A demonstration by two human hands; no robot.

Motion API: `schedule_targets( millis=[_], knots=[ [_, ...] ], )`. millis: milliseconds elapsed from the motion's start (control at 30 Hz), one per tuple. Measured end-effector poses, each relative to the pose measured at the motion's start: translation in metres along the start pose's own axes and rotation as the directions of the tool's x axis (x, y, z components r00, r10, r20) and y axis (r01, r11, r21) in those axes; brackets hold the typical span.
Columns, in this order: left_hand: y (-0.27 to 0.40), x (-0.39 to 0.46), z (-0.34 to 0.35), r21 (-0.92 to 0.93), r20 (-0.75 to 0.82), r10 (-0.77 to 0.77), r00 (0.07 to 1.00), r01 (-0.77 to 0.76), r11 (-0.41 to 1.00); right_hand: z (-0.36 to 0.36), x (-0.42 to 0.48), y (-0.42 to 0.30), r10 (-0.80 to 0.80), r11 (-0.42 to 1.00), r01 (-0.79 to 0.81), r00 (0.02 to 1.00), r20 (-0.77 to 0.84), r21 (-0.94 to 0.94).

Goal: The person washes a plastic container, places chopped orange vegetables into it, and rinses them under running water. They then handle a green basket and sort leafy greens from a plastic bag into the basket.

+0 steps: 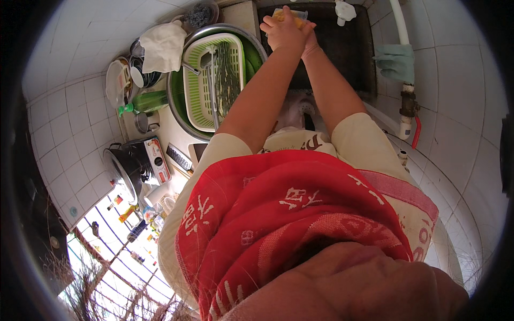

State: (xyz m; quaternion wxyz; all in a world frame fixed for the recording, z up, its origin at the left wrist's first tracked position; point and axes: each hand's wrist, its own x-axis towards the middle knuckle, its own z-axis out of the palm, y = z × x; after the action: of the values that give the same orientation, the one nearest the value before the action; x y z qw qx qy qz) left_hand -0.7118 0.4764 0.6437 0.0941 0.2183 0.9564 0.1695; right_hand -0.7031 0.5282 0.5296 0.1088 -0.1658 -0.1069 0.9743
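Over the left part of a dark sink basin (337, 52), a small clear plastic container (300, 14) with something yellow-orange inside is between my two hands. My left hand (284, 34) lies across it with the fingers spread. My right hand (310, 42) is largely hidden behind the left, with its fingers against the container's near side. What exactly the yellow contents are cannot be made out. A white tap (345, 11) juts out above the basin's far side, to the right of the hands.
Left of my arms, a green-and-white basket (192, 86) with a striped green squash (227, 80) and a ladle sits in a large metal basin (172, 100). A cleaver (179, 156) lies near a portable gas stove (158, 160). A rubber glove (395, 62) hangs on the right-hand pipe.
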Motion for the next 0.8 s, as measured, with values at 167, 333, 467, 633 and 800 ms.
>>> schedule_targets(
  millis=[167,333,467,633,800],
  knots=[
    [-0.039,0.012,0.033,-0.377,0.161,-0.142,0.977,0.194,0.906,-0.005,0.002,-0.020,-0.044,0.839,-0.050,0.986,-0.160,-0.542],
    [-0.067,-0.015,0.070,-0.769,0.621,0.134,0.772,0.634,-0.088,0.026,-0.031,-0.028,-0.407,0.107,-0.113,0.902,-0.147,-0.988],
    [-0.069,-0.039,0.086,-0.710,0.633,0.210,0.745,0.667,-0.225,0.070,-0.090,-0.045,-0.500,-0.213,0.011,0.858,0.119,-0.977],
    [-0.065,-0.048,0.079,-0.752,0.591,0.226,0.774,0.630,-0.192,0.101,-0.121,-0.091,-0.686,-0.421,0.104,0.613,0.391,-0.901],
    [-0.051,-0.042,0.071,-0.759,0.595,0.260,0.760,0.638,-0.129,0.108,-0.118,-0.116,-0.678,-0.670,-0.255,0.591,0.436,-0.697]
  ],
)
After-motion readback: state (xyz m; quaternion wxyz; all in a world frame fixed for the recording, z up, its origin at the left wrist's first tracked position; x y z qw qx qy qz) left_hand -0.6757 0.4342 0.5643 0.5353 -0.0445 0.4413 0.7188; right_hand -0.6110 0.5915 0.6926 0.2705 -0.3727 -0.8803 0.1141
